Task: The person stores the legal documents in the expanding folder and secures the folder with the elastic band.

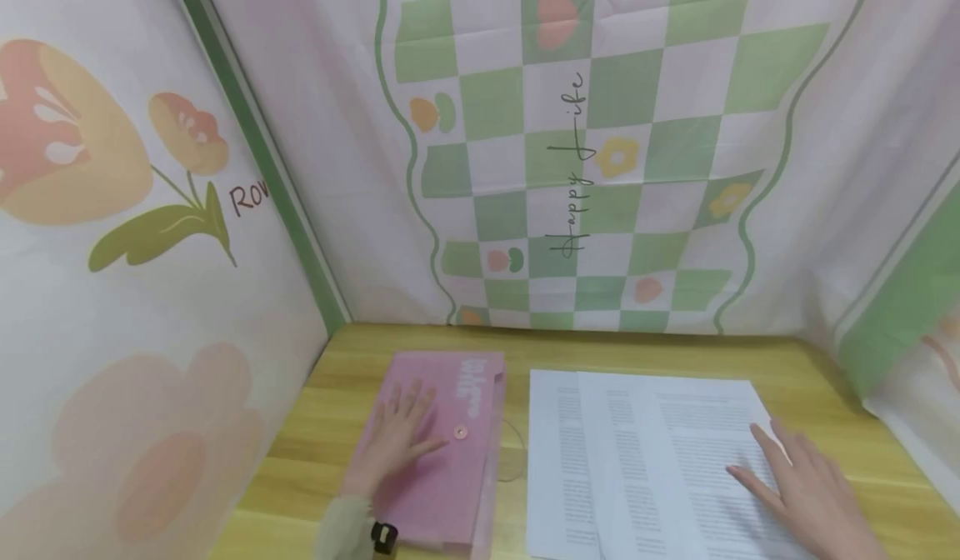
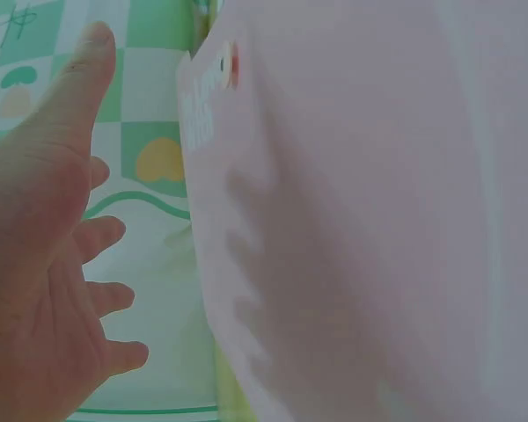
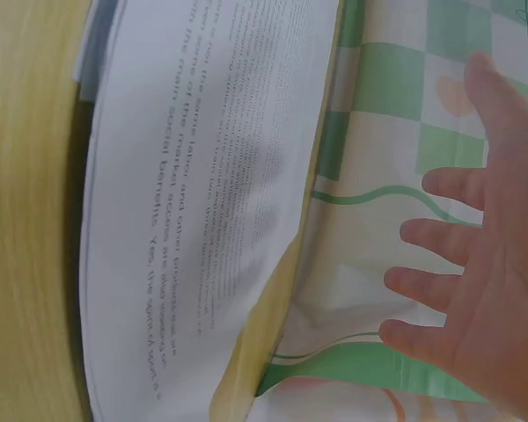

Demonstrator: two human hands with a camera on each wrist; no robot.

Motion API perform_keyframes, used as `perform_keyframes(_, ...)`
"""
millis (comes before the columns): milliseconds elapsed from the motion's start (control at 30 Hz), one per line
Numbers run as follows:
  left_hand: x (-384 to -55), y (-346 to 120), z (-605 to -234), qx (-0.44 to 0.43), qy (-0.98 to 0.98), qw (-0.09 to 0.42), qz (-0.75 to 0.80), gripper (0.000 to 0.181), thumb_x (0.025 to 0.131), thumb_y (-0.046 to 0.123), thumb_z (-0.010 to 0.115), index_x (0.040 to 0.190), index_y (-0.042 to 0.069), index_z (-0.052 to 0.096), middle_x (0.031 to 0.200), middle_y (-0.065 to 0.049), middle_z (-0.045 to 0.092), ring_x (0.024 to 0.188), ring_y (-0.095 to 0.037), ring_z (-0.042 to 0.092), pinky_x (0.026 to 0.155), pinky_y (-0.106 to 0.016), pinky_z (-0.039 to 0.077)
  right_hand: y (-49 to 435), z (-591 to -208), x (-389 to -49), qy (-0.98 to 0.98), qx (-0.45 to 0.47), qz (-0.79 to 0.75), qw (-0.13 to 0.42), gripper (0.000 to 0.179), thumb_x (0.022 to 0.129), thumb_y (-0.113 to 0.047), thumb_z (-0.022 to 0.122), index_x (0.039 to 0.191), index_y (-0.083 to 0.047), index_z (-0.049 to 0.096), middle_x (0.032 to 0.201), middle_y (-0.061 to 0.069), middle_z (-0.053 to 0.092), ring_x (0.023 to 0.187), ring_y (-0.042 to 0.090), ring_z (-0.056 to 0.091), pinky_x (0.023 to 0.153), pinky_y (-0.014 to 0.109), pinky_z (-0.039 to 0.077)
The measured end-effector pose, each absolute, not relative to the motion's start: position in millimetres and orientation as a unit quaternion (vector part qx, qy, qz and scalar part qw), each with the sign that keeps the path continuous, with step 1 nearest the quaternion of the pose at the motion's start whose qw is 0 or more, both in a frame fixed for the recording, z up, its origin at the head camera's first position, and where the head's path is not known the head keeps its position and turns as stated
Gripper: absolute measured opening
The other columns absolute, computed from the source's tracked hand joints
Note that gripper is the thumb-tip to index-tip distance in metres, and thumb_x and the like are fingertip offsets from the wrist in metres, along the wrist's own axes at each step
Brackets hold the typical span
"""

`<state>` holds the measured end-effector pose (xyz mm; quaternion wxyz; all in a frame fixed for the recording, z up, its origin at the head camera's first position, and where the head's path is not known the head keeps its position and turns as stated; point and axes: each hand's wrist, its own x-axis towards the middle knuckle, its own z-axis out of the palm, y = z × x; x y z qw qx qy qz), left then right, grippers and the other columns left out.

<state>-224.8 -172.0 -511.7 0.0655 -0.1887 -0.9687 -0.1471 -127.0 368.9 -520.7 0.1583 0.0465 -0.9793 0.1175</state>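
A pink document folder (image 1: 442, 485) with white lettering and a round button lies on the left of the wooden table. Above it hovers my left hand (image 1: 397, 439), fingers spread; the left wrist view shows a gap between this hand (image 2: 53, 229) and the folder (image 2: 378, 176). To the right lie overlapping printed sheets of paper (image 1: 637, 460), fanned sideways. Over their right edge is my right hand (image 1: 810, 485), its fingers extended and holding nothing. In the right wrist view that hand (image 3: 484, 246) stays apart from the sheets (image 3: 185, 220).
A thin string loop (image 1: 513, 452) lies on the wooden table (image 1: 517, 343) between folder and papers. A checkered cloth (image 1: 555, 168) hangs behind the table's far edge. Floral cloth walls (image 1: 150, 310) stand at the left and right sides.
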Motion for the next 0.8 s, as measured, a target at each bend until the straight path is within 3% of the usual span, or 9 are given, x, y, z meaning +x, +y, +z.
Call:
perform_keyframes(367,-194,-155,-480,-0.203,-0.946,0.055,-0.248,0.081,0.081,0.040,0.067,0.143,0.001,0.033,0.149,-0.027,0.026,0.135,-0.055,0.018,0.103,-0.072,0.014,374,-518,-130,-0.981,0.026,0.174,0.084,0.075,0.090,-0.047,0.055,0.136,0.009,0.036,0.132,0.041,0.035,0.114,0.056,0.035,0.087,0.064,0.030)
perform_keyframes(800,-198,-148,-500,-0.193,-0.948,0.026,-0.252,0.083,0.080,0.042,0.067,0.143,0.002,0.033,0.150,-0.027,0.024,0.136,-0.053,0.018,0.104,-0.071,0.014,383,-538,-133,-0.966,0.046,0.224,0.122,0.066,0.090,-0.035,0.059,0.131,0.012,0.039,0.124,0.037,0.044,0.110,0.051,0.039,0.089,0.061,0.029)
